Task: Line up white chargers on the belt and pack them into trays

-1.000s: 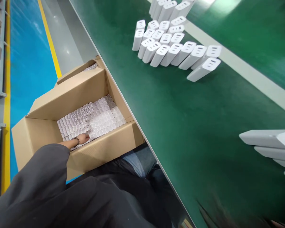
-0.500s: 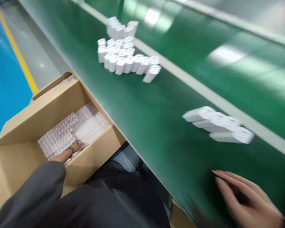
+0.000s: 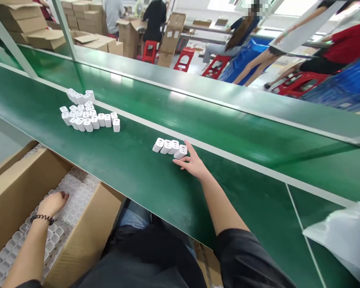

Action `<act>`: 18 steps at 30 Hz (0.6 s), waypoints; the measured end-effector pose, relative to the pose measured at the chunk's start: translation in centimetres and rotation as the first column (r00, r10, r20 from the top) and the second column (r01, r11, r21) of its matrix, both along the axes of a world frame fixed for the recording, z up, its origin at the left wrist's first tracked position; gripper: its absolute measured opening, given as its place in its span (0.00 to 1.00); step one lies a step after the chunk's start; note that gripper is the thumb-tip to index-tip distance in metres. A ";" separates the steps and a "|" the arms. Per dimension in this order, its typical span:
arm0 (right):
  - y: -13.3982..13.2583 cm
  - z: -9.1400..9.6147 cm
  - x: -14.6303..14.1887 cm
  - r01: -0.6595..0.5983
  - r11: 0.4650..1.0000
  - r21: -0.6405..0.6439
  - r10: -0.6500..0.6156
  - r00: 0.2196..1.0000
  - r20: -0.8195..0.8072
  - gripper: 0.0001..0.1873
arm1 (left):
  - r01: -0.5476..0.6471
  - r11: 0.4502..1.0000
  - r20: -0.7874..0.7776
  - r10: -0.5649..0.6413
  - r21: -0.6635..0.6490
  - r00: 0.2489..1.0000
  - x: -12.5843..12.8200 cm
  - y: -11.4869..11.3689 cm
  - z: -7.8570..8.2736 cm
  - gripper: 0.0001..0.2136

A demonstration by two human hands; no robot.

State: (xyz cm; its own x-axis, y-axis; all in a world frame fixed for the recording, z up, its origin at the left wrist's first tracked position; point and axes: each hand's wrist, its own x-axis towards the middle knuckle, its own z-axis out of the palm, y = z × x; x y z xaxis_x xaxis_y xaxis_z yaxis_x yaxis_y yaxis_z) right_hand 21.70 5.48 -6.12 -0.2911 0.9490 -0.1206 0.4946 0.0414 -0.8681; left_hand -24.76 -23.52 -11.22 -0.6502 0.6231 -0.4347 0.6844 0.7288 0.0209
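A person seated at a long green counter reaches forward with the right hand, fingers spread and palm down, holding nothing. Its forefinger touches the nearest unit of a short row of four white chargers that lies on the counter just short of a pale stripe running along its length. The thumb points left beneath the row, apart from it.

The left hand is down inside an open cardboard box standing below the counter's near edge. It rests knuckles up with the fingers curled onto a clear plastic tray of small square cells, and whether anything is pinched under them cannot be told. A black bracelet circles that wrist.

Further left along the counter, well apart from the row of four, a larger cluster of chargers stands packed together on end, some of them across the stripe. A white plastic bag lies at the counter's lower right, partly out of view.

Beyond the far side of the counter, other people sit or stand among red stools, blue crates and stacked cartons
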 end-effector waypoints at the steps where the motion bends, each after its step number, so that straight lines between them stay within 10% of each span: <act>1: 0.7 0.2 -0.9 -0.025 1.000 -0.016 0.025 1.000 0.012 0.55 | -0.011 1.000 -0.016 0.011 0.023 1.000 0.3 0.5 1.4 0.16; 4: 1.7 0.4 -3.7 -0.080 0.997 -0.017 0.081 0.996 0.025 0.48 | 0.038 0.964 -0.046 -0.027 0.262 0.999 3.2 2.7 4.8 0.18; 6: 2.1 0.2 -5.8 -0.114 0.993 0.001 0.114 0.993 0.018 0.46 | 0.185 0.751 -0.014 -0.228 0.634 0.974 6.0 5.4 5.9 0.15; 9: 2.8 0.0 -9.8 -0.190 0.982 0.012 0.190 0.982 0.003 0.45 | 0.285 0.628 -0.036 -0.378 0.724 0.925 9.3 11.0 6.0 0.17; 18: 5.6 1.1 -23.4 -0.387 0.922 -0.017 0.386 0.922 -0.039 0.46 | 0.236 0.598 -0.112 -0.237 0.766 0.965 7.3 22.2 4.1 0.11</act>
